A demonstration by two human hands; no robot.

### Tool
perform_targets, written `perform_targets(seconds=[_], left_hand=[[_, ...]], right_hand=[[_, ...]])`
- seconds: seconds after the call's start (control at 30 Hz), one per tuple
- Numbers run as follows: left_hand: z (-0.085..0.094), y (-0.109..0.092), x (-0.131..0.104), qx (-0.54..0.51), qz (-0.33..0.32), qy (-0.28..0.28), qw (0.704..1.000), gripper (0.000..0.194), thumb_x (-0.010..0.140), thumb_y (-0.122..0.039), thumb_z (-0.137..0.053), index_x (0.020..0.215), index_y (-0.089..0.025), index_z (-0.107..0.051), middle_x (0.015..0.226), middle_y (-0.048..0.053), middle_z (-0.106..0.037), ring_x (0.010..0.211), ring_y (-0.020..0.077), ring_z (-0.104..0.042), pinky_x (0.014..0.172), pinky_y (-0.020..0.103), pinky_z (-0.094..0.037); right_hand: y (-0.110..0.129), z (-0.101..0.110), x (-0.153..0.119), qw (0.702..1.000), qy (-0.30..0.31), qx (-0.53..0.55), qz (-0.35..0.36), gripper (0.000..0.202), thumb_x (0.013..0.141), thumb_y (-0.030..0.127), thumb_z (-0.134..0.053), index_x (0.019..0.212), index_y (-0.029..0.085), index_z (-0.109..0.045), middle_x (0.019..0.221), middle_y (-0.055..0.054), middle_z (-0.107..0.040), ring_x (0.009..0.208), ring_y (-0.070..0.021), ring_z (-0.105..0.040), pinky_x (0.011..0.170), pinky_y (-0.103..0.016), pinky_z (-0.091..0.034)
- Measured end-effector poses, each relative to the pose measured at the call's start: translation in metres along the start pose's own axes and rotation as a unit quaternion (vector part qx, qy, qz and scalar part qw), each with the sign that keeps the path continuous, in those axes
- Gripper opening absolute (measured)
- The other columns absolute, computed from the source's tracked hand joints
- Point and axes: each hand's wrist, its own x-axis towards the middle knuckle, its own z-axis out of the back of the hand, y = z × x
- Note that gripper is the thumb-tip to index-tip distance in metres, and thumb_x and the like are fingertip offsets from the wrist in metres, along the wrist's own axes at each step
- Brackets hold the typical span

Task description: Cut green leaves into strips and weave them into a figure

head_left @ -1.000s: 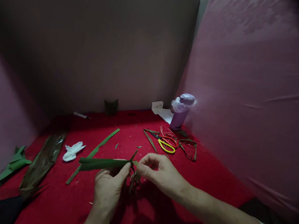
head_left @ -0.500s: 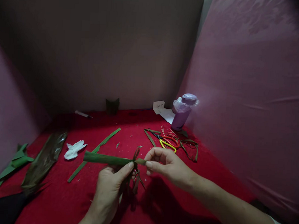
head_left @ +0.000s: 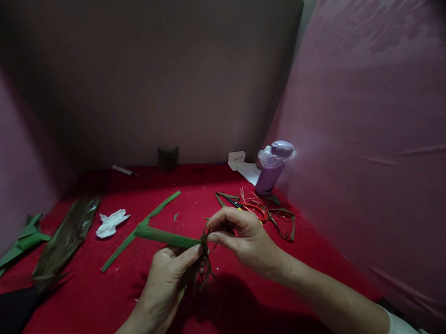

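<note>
My left hand (head_left: 167,280) grips a green leaf strip (head_left: 169,237) at its right end, thumb on top. Narrow brownish leaf strips (head_left: 203,275) dangle in a tangle from that same end, partly hidden by the fingers. Thumb and forefinger of my right hand (head_left: 247,240) pinch a short piece of leaf strip right beside my left thumb; the pinched tip is mostly covered. Just behind the right hand lie scissors (head_left: 256,207) with red and yellow handles, their yellow loop largely blocked from sight.
Loose leaf strips (head_left: 141,231), a crumpled white tissue (head_left: 111,223) and dark leaves in clear plastic (head_left: 68,233) lie on the red cloth (head_left: 126,301). Folded green leaves (head_left: 20,243) sit far left. A purple tumbler (head_left: 270,174), papers (head_left: 248,172) and a syringe (head_left: 123,170) are farther back.
My right hand has moved left and slightly up, close against my left thumb, bringing the pinched strip with it. The green strip has shifted a little right and its left end tilts up.
</note>
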Motion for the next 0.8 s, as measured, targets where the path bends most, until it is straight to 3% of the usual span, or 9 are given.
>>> perform_targets(seconds=[0.17, 0.37, 0.5, 0.57, 0.67, 0.73, 0.8], left_hand=[[0.001, 0.001, 0.0, 0.003, 0.005, 0.005, 1.0, 0.025, 0.057, -0.025, -0.079, 0.071, -0.009, -0.066, 0.056, 0.005, -0.065, 0.045, 0.0133, -0.056, 0.043, 0.024, -0.044], [0.002, 0.001, -0.001, 0.011, 0.006, -0.005, 1.0, 0.023, 0.059, -0.025, -0.077, 0.069, -0.009, -0.065, 0.055, 0.005, -0.065, 0.045, 0.0131, -0.056, 0.043, 0.024, -0.044], [0.003, 0.001, -0.001, 0.013, 0.009, -0.007, 1.0, 0.022, 0.06, -0.024, -0.076, 0.071, -0.009, -0.065, 0.056, 0.004, -0.065, 0.046, 0.0128, -0.057, 0.046, 0.024, -0.045], [0.003, 0.001, 0.0, 0.011, 0.009, -0.006, 1.0, 0.022, 0.06, -0.023, -0.076, 0.073, -0.01, -0.065, 0.056, 0.004, -0.065, 0.046, 0.013, -0.057, 0.046, 0.024, -0.045], [0.002, 0.001, 0.001, 0.011, 0.01, -0.006, 1.0, 0.021, 0.06, -0.023, -0.077, 0.072, -0.01, -0.064, 0.055, 0.003, -0.065, 0.045, 0.0124, -0.056, 0.045, 0.024, -0.044], [0.002, 0.0, 0.002, 0.014, 0.012, -0.008, 1.0, 0.021, 0.059, -0.023, -0.077, 0.07, -0.01, -0.064, 0.054, 0.003, -0.064, 0.044, 0.0121, -0.056, 0.045, 0.024, -0.044], [0.001, 0.0, 0.002, 0.016, 0.012, -0.012, 1.0, 0.021, 0.058, -0.023, -0.077, 0.068, -0.01, -0.064, 0.053, 0.003, -0.064, 0.044, 0.0118, -0.056, 0.045, 0.023, -0.044]], right_hand=[[0.001, 0.001, 0.002, 0.995, -0.008, -0.083, 0.054, 0.004, 0.08, 0.014, -0.062, 0.077, 0.017, -0.062, 0.073, -0.001, -0.059, 0.067, -0.0126, -0.052, 0.061, -0.026, -0.042], [0.009, 0.008, 0.002, 0.994, 0.018, -0.087, 0.06, 0.021, 0.084, 0.005, -0.046, 0.086, 0.018, -0.062, 0.077, -0.001, -0.057, 0.067, -0.0121, -0.052, 0.061, -0.025, -0.043], [0.018, 0.015, 0.002, 0.985, 0.058, -0.148, 0.073, 0.014, 0.081, 0.009, -0.056, 0.088, 0.02, -0.062, 0.084, -0.002, -0.055, 0.075, -0.0134, -0.053, 0.066, -0.026, -0.045], [0.023, 0.018, 0.002, 0.965, 0.099, -0.226, 0.094, 0.019, 0.078, 0.008, -0.06, 0.092, 0.02, -0.062, 0.091, -0.004, -0.053, 0.078, -0.014, -0.052, 0.068, -0.026, -0.045], [0.026, 0.021, 0.001, 0.909, 0.14, -0.369, 0.134, 0.027, 0.08, 0.0, -0.048, 0.096, 0.017, -0.06, 0.097, -0.007, -0.053, 0.078, -0.0151, -0.051, 0.065, -0.027, -0.042], [0.027, 0.022, 0.001, 0.869, 0.159, -0.439, 0.162, 0.03, 0.078, -0.004, -0.041, 0.092, 0.015, -0.06, 0.089, -0.008, -0.055, 0.071, -0.0153, -0.048, 0.059, -0.027, -0.038], [0.029, 0.024, 0.003, 0.85, 0.175, -0.468, 0.166, 0.029, 0.075, -0.005, -0.041, 0.086, 0.015, -0.06, 0.08, -0.006, -0.056, 0.064, -0.0144, -0.046, 0.053, -0.028, -0.034]])
